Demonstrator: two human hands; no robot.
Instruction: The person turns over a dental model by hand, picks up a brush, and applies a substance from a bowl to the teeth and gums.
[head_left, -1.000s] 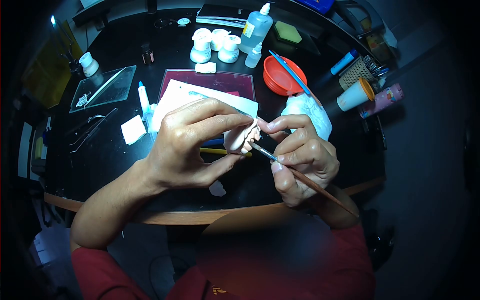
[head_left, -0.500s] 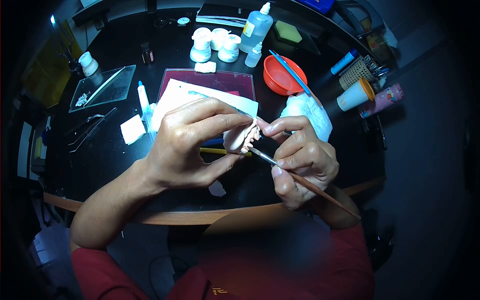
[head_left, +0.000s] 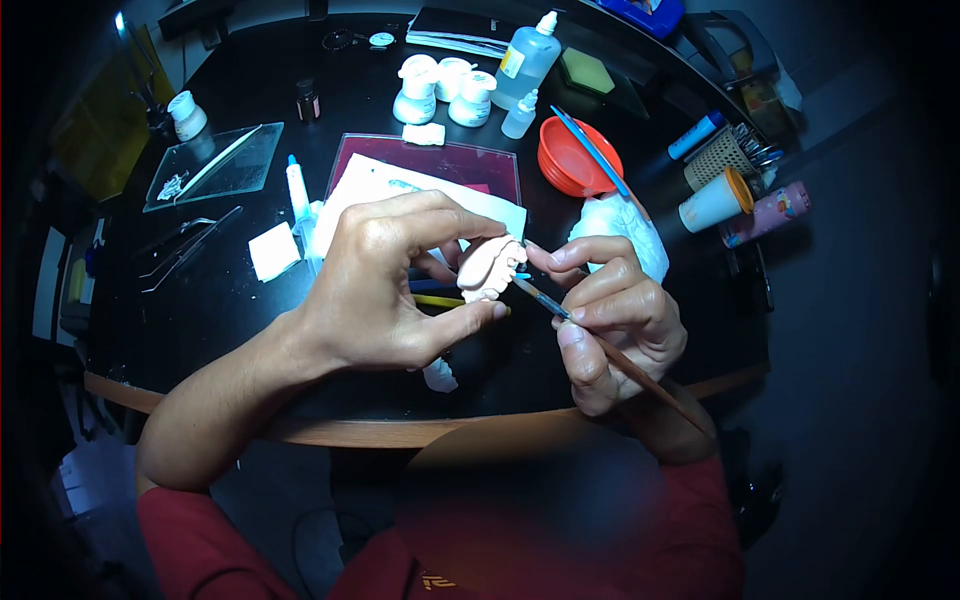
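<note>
Pale tooth model (head_left: 484,270) up above the black desk (head_left: 500,392), clamped between thumb and fingers of my left hand (head_left: 380,280). My right hand (head_left: 628,325) pinches a slim wooden-handled tool (head_left: 642,377), slanted, its tip at the toothed edge; contact, cannot tell. White paper (head_left: 357,190) behind my left hand, partly over a dark red sheet (head_left: 480,160). Crumpled white tissue (head_left: 630,230) behind my right; red bowls (head_left: 575,165) beyond, a blue-handled item (head_left: 590,150) across them.
</note>
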